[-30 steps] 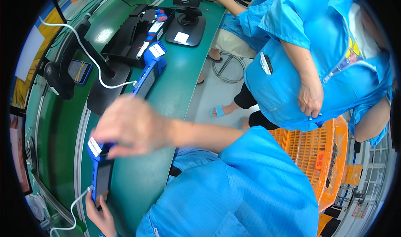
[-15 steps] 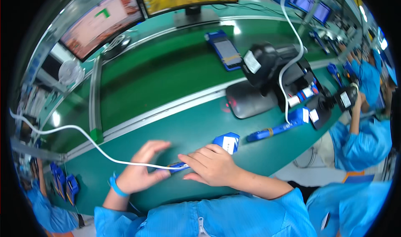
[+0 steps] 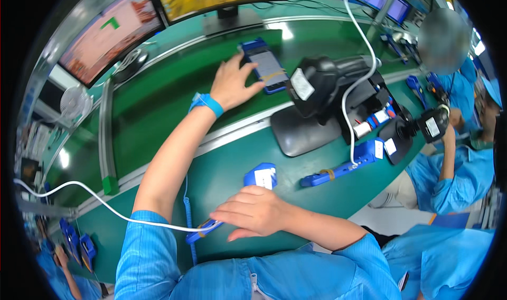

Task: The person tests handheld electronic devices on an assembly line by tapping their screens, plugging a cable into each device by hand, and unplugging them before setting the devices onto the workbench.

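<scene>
My left hand (image 3: pixel 233 86) reaches over the green belt with fingers spread. It is beside a blue-framed handheld terminal (image 3: pixel 272 70) that lies screen up with a tan band around it; I cannot tell whether the fingertips touch it. Near my body, my right hand (image 3: pixel 255 213) is curled over the middle of another blue handheld terminal (image 3: pixel 261 176). Its labelled head shows beyond the fingers, and its banded end shows to their left. A white cable (image 3: pixel 153 224) runs to this device from the left, its tip partly hidden by my fingers.
A black scanner on a stand (image 3: pixel 317 88) is at centre right. Beside it lies another blue terminal (image 3: pixel 338 172) with a white cable. Monitors (image 3: pixel 113 35) stand behind the belt (image 3: pixel 158 99). Several blue devices (image 3: pixel 79 242) sit far left. Co-workers (image 3: pixel 449 178) are at the right.
My left hand has left the near terminal and moved forward to the one on the belt. My right hand stays on the near terminal. The whole view has shifted slightly.
</scene>
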A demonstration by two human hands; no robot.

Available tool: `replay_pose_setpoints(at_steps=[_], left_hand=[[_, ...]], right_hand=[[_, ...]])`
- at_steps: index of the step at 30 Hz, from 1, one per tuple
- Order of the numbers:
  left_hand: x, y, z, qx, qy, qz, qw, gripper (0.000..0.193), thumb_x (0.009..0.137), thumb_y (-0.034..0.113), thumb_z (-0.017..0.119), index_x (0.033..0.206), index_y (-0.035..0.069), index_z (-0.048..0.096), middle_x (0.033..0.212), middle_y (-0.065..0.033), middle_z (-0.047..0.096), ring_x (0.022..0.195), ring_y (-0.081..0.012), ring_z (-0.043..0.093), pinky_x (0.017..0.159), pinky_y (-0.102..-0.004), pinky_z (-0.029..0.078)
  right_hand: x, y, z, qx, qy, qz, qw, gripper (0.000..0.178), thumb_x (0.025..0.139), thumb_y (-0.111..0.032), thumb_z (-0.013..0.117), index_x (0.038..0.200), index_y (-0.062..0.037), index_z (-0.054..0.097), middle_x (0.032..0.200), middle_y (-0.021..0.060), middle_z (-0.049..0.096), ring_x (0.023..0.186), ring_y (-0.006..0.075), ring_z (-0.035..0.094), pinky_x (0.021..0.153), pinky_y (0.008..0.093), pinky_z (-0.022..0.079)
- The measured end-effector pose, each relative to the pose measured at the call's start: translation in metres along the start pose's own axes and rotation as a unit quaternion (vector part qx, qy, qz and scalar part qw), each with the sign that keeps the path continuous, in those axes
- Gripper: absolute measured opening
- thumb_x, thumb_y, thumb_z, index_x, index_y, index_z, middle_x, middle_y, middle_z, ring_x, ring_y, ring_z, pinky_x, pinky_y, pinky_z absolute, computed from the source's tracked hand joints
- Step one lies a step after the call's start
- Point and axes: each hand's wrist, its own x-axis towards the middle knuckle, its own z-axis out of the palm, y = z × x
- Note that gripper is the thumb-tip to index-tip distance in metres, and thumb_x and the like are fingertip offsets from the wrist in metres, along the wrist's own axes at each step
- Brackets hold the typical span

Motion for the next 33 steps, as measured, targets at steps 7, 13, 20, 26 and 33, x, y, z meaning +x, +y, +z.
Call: replay_pose_setpoints(at_steps=[7,13,20,26,33], left_hand=[[0.030,0.006,0.033,0.081,-0.006,-0.008,0.997,0.067,0.086,0.063,0.063,0.134,0.016,0.063,0.159,-0.0271,0.029,0.151,-0.0411,0.022,0.120,-0.0642,0.017],[0.029,0.004,0.029,0.100,-0.012,0.009,0.995,0.066,0.087,0.064,0.061,0.137,0.021,0.062,0.161,-0.0253,0.028,0.152,-0.0393,0.022,0.120,-0.0640,0.016],[0.031,-0.007,0.030,-0.007,0.042,-0.063,0.997,0.073,0.088,0.062,0.062,0.144,0.015,0.054,0.151,-0.0300,0.043,0.136,-0.0461,0.046,0.115,-0.0577,0.032],[0.019,-0.043,0.069,-0.119,-0.100,-0.248,0.956,0.084,0.090,0.067,0.056,0.142,0.001,0.053,0.159,-0.0276,0.033,0.151,-0.0396,0.024,0.120,-0.0620,0.010],[0.029,-0.036,0.058,-0.461,0.006,-0.330,0.824,0.071,0.087,0.020,0.077,0.141,-0.012,0.044,0.129,-0.0242,0.062,0.116,-0.0299,0.064,0.099,-0.0356,0.049]], right_hand=[[-0.007,-0.007,-0.004,-0.006,-0.022,0.018,1.000,0.053,0.087,-0.048,0.070,0.121,-0.0068,0.068,0.108,0.0054,0.070,0.092,0.0193,0.068,0.073,0.0302,0.049],[-0.006,-0.011,-0.001,-0.008,-0.016,0.037,0.999,0.053,0.087,-0.047,0.070,0.121,-0.0060,0.067,0.107,0.0057,0.070,0.092,0.0192,0.067,0.073,0.0300,0.048],[-0.011,-0.003,0.001,0.004,0.017,0.026,0.999,0.055,0.083,-0.044,0.073,0.120,-0.0045,0.066,0.106,0.0055,0.067,0.091,0.0212,0.064,0.075,0.0319,0.048],[-0.012,-0.003,0.007,-0.005,0.050,0.000,0.999,0.053,0.082,-0.044,0.073,0.117,-0.0041,0.065,0.100,0.0049,0.064,0.085,0.0214,0.059,0.077,0.0349,0.045],[-0.009,-0.005,0.015,-0.004,0.063,-0.034,0.997,0.051,0.083,-0.043,0.073,0.116,-0.0045,0.066,0.100,0.0046,0.064,0.085,0.0214,0.060,0.077,0.0349,0.046]])
